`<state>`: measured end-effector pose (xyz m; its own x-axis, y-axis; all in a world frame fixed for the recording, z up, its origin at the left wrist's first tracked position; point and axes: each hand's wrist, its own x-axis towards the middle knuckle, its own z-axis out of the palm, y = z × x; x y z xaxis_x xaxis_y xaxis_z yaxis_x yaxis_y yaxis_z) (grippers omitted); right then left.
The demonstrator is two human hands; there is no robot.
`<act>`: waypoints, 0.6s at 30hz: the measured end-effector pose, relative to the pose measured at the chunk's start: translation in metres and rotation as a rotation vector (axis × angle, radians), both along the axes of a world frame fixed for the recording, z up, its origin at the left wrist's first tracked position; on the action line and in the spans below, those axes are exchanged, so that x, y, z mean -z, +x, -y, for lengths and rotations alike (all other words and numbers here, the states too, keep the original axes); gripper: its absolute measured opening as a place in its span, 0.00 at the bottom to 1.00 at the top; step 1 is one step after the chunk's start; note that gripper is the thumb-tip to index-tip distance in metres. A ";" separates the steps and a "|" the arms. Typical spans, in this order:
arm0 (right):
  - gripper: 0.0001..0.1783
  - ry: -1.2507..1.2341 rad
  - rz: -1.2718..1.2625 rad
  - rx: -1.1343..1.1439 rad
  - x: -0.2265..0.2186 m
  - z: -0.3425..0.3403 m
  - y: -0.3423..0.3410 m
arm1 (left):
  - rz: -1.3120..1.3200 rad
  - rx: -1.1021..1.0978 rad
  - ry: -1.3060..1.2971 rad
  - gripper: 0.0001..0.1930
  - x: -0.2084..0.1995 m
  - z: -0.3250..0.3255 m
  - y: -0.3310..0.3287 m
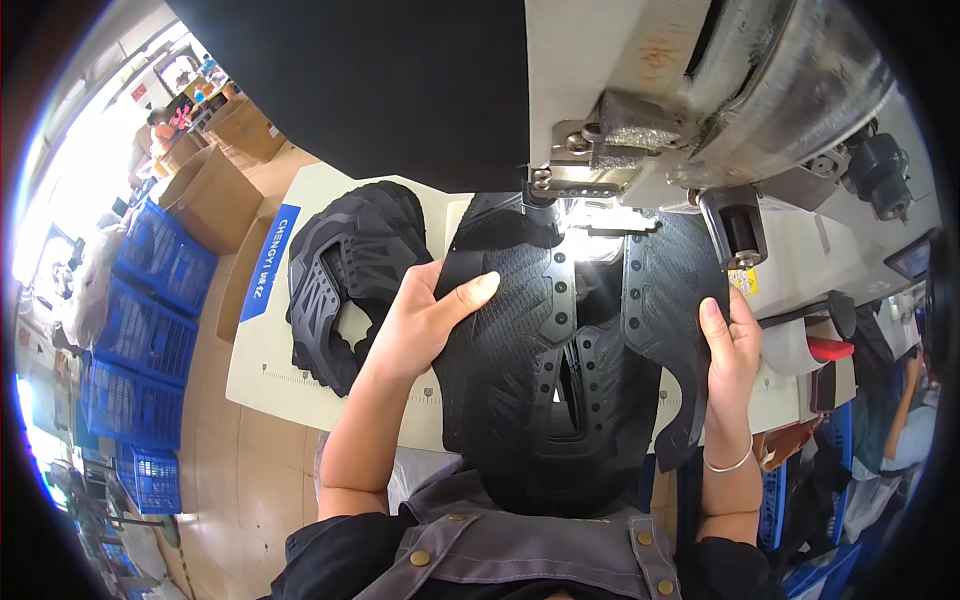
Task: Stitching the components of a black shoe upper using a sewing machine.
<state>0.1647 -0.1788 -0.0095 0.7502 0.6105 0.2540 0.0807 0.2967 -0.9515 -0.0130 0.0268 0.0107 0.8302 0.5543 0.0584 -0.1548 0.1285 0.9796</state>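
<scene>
Far left: blue crates (140, 300), stacked beside the floor.

Left on the pale table (255, 345): dark shoe uppers (375, 265), stacked, just beyond the left forearm.

Left hand (410, 325): thumb laid over the held work, pointing right; fingers mostly hidden at its left edge, apparently closed on it.

Centre: black shoe upper (505, 320), between both hands, its far end beneath the sewing machine (630, 140). Long axis runs from machine toward the person's lap; eyelet rows lie to the right of the left thumb. Whether one piece or several overlap cannot be told.

Right hand (735, 345): thumb and fingers narrow on the right edge. Neither hand is clearly nearer the lit spot under the machine.
</scene>
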 end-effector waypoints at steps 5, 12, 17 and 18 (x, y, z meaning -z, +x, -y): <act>0.13 0.030 0.004 0.010 -0.002 -0.011 0.004 | -0.035 -0.047 -0.007 0.13 -0.004 -0.008 0.008; 0.12 -0.043 0.067 0.066 -0.009 -0.024 0.015 | -0.032 -0.014 0.057 0.12 -0.006 -0.028 0.020; 0.12 -0.038 0.087 0.073 -0.014 -0.036 0.022 | 0.016 -0.052 0.085 0.12 -0.009 -0.038 0.031; 0.12 -0.037 0.087 0.066 -0.015 -0.039 0.021 | -0.048 -0.090 0.114 0.12 -0.005 -0.045 0.031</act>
<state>0.1855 -0.1399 0.0053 0.7654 0.5707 0.2975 0.1812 0.2525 -0.9505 0.0181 0.0722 0.0156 0.7807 0.6189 0.0865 -0.1134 0.0042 0.9935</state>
